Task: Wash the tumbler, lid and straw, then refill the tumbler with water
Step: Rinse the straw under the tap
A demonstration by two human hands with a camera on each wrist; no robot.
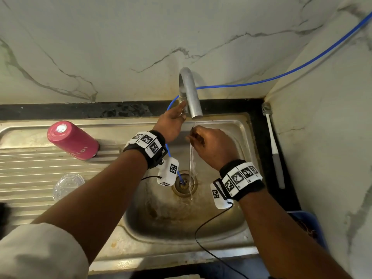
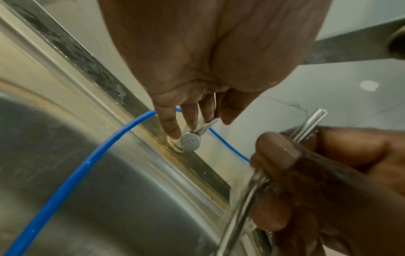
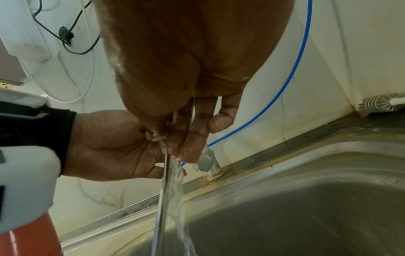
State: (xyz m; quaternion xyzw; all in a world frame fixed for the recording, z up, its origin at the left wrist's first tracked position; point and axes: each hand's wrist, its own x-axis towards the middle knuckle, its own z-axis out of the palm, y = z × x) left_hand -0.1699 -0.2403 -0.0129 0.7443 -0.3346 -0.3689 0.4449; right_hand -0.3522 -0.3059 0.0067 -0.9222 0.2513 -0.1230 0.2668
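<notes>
The right hand [image 1: 211, 146] is pinching the clear straw [image 1: 190, 158] under the faucet [image 1: 190, 93], its long axis running 12 to 6 over the sink [image 1: 231, 224] drain, water streaming alongside. The left hand [image 1: 173, 122], fingers extended, is touching the tap lever [image 2: 191, 141]. The pink tumbler [image 1: 72, 140] (upside down) and clear lid [image 1: 67, 186] are sitting at 9 o'clock; a brush [image 1: 273, 146] is lying at 3.

Two hands are showing over the sink: one left hand [image 1: 173, 122] and one right hand [image 1: 213, 144]. One straw [image 1: 190, 156] is sitting under the running water. One pink tumbler [image 1: 72, 140], one clear lid [image 1: 67, 185], one tap [image 1: 190, 93], one blue hose [image 1: 281, 75] and one brush [image 1: 272, 141] are lying around one sink [image 1: 221, 236].
</notes>
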